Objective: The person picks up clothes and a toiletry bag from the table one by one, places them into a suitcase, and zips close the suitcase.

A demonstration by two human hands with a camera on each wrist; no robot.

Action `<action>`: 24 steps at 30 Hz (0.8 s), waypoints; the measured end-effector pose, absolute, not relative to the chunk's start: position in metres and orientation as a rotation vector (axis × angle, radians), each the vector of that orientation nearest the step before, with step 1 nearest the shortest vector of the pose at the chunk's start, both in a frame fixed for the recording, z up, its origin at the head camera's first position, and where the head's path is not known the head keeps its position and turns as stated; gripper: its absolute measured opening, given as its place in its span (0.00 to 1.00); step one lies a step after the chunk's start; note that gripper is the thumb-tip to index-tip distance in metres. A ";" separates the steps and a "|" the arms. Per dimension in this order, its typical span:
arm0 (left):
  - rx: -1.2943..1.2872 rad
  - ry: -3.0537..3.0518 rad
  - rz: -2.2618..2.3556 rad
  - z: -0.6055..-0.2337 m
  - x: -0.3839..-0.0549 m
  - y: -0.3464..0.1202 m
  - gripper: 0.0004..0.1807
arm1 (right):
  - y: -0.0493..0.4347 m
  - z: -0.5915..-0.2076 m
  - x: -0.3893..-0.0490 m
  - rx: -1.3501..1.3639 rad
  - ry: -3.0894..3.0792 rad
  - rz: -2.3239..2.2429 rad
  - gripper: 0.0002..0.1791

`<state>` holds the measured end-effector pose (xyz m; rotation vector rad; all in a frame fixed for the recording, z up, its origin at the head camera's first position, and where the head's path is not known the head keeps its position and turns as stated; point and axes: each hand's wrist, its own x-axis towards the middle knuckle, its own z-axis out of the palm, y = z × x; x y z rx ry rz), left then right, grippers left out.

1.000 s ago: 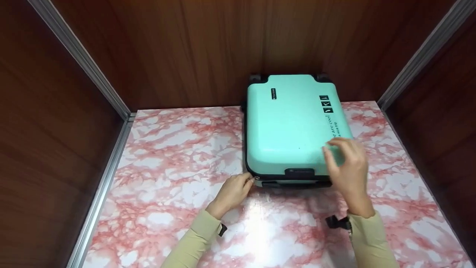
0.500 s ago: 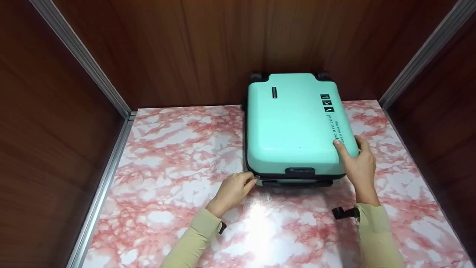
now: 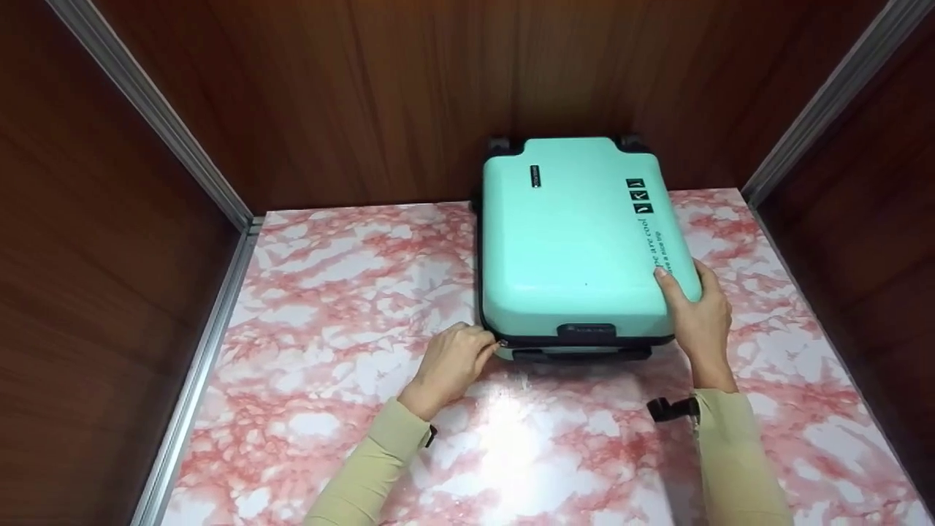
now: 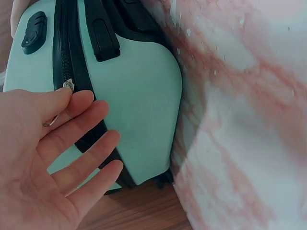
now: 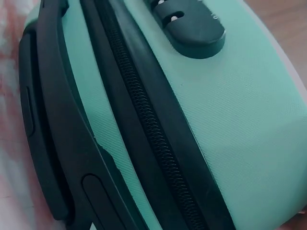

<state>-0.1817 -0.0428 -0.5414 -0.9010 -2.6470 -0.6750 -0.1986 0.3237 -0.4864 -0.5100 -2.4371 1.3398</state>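
Observation:
A mint-green hard-shell suitcase (image 3: 570, 241) lies flat, its wheels toward the back wall. At its front left corner, my left hand (image 3: 445, 365) pinches the metal zipper pull (image 4: 68, 85) between thumb and index finger; the other fingers extend loosely over the zipper band. My right hand (image 3: 701, 321) grips the front right edge, thumb on the top shell and fingers down the side, partly hidden. Along the front, the zipper teeth (image 5: 144, 103) run closed past the black combination lock (image 5: 194, 28) and the black handle (image 5: 72, 120).
The suitcase rests on a red-and-white marbled tabletop (image 3: 350, 307). A brown wood-grain panel (image 3: 365, 102) stands close behind its wheels. More panels with metal corner rails (image 3: 175, 124) rise at left and right. A black strap mount (image 3: 672, 409) is on the right wrist.
My right hand, earlier raised over the front right corner, has come down onto the suitcase's right edge. My left hand stays at the front left corner with the zipper pull.

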 end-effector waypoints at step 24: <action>-0.818 -2.426 -0.707 -0.565 -0.178 -0.045 0.11 | 0.319 -0.493 -0.200 -0.473 -2.365 1.365 0.42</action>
